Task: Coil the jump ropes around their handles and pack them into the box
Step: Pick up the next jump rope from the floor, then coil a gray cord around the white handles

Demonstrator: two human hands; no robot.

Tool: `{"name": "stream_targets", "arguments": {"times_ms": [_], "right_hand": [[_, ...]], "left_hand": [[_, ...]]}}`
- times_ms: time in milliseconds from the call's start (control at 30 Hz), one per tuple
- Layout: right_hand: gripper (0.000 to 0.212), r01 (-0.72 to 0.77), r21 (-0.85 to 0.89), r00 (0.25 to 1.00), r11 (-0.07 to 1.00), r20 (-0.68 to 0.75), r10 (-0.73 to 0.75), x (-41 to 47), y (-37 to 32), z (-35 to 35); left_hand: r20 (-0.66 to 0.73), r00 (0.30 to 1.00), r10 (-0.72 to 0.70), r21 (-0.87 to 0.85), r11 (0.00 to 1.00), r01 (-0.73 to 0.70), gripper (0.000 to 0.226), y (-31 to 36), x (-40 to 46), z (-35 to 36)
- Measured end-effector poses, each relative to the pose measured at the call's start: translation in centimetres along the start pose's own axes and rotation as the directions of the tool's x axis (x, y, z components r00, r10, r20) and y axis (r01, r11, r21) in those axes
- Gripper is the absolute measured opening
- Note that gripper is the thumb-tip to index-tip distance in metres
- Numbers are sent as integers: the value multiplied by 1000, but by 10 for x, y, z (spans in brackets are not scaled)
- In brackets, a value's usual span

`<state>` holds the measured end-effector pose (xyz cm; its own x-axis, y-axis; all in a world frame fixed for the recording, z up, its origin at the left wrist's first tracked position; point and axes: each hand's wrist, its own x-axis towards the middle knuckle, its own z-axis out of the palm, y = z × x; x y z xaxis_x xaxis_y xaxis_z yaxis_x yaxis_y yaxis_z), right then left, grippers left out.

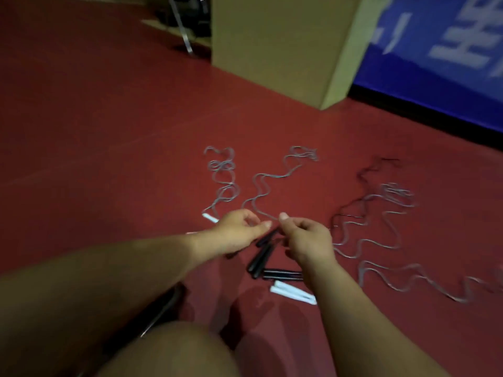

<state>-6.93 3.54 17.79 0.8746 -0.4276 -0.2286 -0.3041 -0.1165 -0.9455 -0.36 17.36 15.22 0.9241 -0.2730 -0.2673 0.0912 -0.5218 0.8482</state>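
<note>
Several jump ropes lie uncoiled on the red floor (109, 131). Their clear cords (261, 183) and one dark cord (351, 210) snake away from me. Black handles (261, 258) and a pair of white handles (292, 293) lie below my hands, and another white handle (210, 218) lies to the left. My left hand (236, 232) has its fingers curled and seems to pinch a thin clear cord. My right hand (306, 239) is curled round the top of a black handle (268, 237). The frame is blurred. The cardboard box (283, 44) stands beyond the ropes.
A blue banner (441, 58) with white lettering runs along the right wall. A metal stand (182, 28) and dark gear sit at the back left of the box. My knee (174, 352) and a dark chair frame (163, 311) fill the bottom.
</note>
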Motion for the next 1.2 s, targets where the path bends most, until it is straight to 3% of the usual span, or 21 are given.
{"name": "stream_targets", "arguments": {"times_ms": [100,167,300,433,600,700,833,1000,1133,1200], "right_hand": [[35,58,-1,990,998,-131,-57,-7,-13,-50],[32,83,-124,976,989,-188,-106,-10,-12,-90],[38,-107,-403,964,909,-267,-5,-13,16,-171],[45,-367,-518,909,773,-378,178,-12,65,-233],[52,-430,-486,902,761,-203,380,26,144,-205],[56,-398,-454,907,797,-65,416,52,171,-174],[52,-403,-426,911,810,-102,399,96,210,-151],[46,-430,-553,892,714,-135,432,112,269,-137],[24,-460,-572,873,680,-151,464,88,304,-138],[24,-483,-552,862,680,-162,480,80,309,-147]], "left_hand": [[324,945,39,343,926,-155,35,58,6,20],[382,922,66,420,876,-237,39,95,15,41],[341,920,192,394,859,-326,39,120,36,93],[441,885,151,262,921,-287,43,88,46,146],[402,915,47,586,754,-296,34,19,71,162],[402,915,-6,621,736,-268,32,-22,82,185],[447,894,33,569,760,-313,55,-89,78,247],[500,831,242,658,517,-547,43,-138,81,276],[518,827,217,716,420,-559,28,-134,96,278],[553,815,172,719,396,-571,30,-128,99,279]]}}
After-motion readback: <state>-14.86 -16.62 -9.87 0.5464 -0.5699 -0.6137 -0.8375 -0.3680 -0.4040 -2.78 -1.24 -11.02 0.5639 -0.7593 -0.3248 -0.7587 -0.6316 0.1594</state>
